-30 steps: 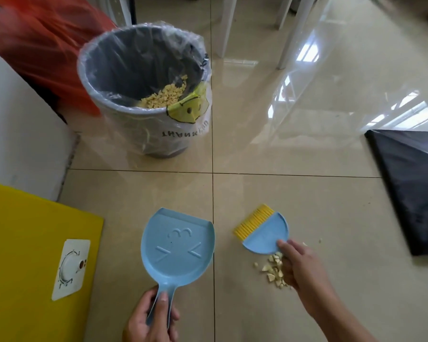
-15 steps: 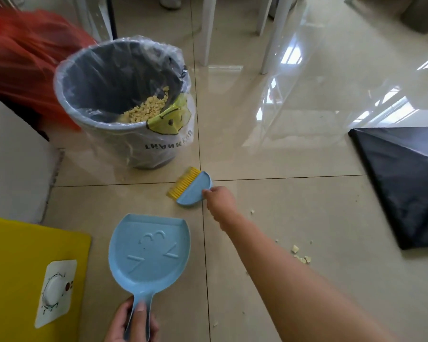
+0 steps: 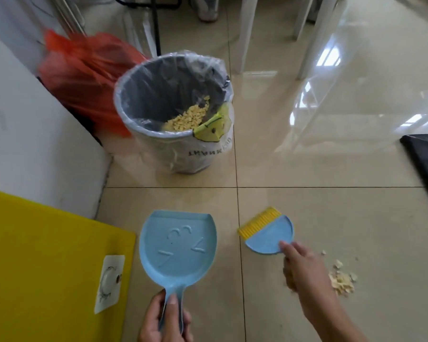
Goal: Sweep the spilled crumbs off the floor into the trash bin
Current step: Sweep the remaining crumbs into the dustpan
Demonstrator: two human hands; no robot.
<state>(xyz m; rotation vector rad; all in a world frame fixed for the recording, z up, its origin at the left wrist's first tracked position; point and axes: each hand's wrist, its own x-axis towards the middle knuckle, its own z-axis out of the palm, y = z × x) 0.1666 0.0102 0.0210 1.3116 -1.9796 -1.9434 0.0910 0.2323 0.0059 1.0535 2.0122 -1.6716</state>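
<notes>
The left hand (image 3: 164,319) is gripping the pan (image 3: 177,246) by its handle; the right hand (image 3: 300,266) is holding the brush (image 3: 267,233). The crumbs (image 3: 341,281) are lying right of that hand, well apart from the pan, so a sweep is risking scattering them. Half a second ago the brush was reaching nearer the bin (image 3: 173,112).

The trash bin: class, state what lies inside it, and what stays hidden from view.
Inside the trash bin, lined with a clear plastic bag, lies a heap of pale yellow crumbs against the near wall. The near rim hides the rest of the bottom.
</notes>
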